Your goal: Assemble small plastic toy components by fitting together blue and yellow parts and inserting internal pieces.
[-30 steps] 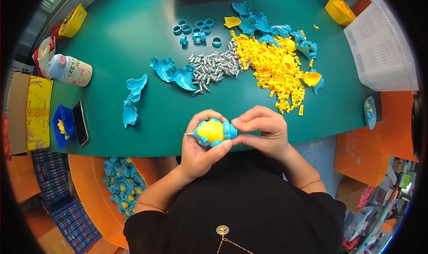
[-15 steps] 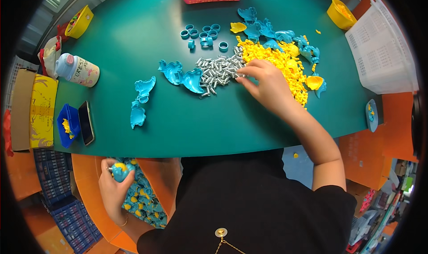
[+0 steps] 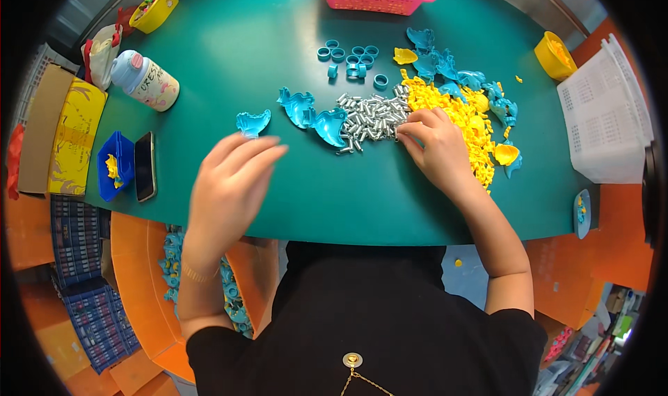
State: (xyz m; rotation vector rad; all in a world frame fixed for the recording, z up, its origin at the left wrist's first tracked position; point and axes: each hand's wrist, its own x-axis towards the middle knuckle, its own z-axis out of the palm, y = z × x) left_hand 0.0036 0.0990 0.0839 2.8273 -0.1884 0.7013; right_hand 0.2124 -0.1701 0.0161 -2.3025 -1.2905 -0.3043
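While the left fingers hang apart near a blue shell, right fingers by silver pins, grip unclear

Silver cylinders, heaped loose against yellow pieces; curved blue shell, partly hidden, lying farther left.

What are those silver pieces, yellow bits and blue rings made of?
Silver pieces: probably polished metal, judging by bright grey glints. Yellow bits: likely plastic, fairly glossy, in one even colour. Blue rings: apparently smooth plastic, with pale highlights along their rims.
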